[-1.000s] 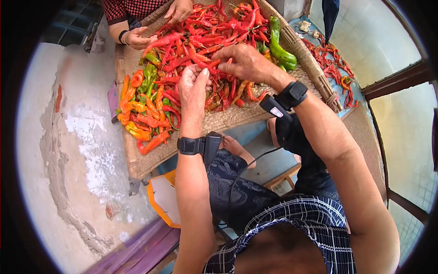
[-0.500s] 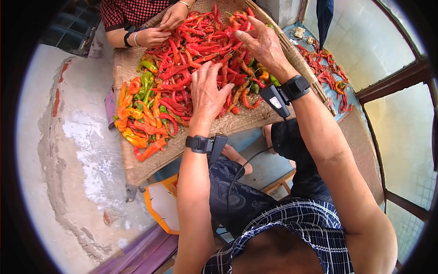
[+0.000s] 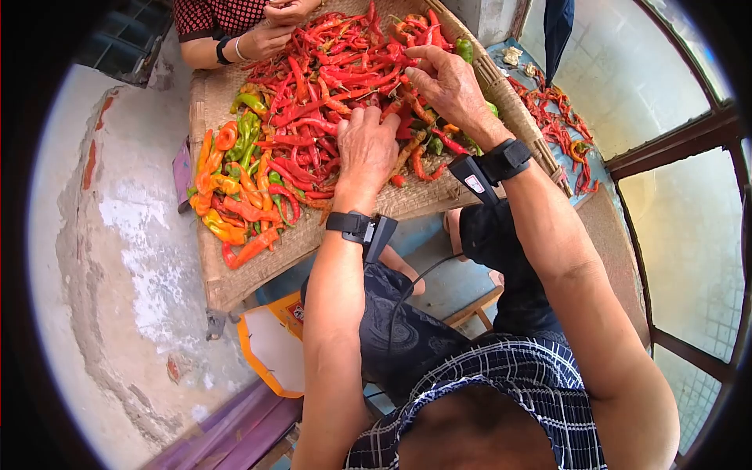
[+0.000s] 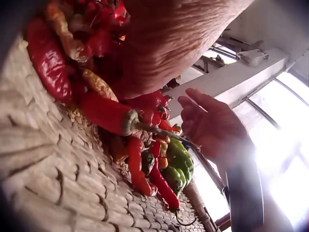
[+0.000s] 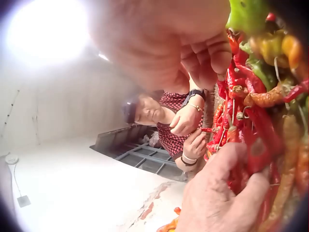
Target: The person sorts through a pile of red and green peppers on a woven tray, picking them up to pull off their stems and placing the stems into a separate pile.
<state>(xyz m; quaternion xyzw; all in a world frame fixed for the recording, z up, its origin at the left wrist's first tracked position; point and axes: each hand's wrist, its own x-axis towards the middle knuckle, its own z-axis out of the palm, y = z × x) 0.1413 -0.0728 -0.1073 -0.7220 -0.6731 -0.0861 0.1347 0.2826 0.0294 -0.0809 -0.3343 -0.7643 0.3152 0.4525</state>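
A heap of red chili peppers (image 3: 313, 94) covers much of a woven tray (image 3: 227, 274). My left hand (image 3: 368, 149) is down in the near part of the heap. In the right wrist view, its thumb and fingers pinch a red chili pepper (image 5: 263, 145). Another red pepper with a long stem (image 4: 104, 113) lies under that hand in the left wrist view. My right hand (image 3: 454, 90) hovers over the right side of the heap, fingers loosely bent and holding nothing. Close by are green peppers (image 4: 178, 166) at the tray's right side.
Orange and green peppers (image 3: 235, 196) lie along the tray's left side. Another person's hands (image 3: 270, 35) work at the far left edge. More red peppers (image 3: 552, 117) are spread beyond the right rim, beside a dark folded umbrella (image 3: 558, 35). Windows (image 3: 681, 227) stand at right.
Both hands moved apart from where they met over the heap. The left went down into the near peppers and now pinches one; the right moved rightward. The other person's hands shifted along the far edge.
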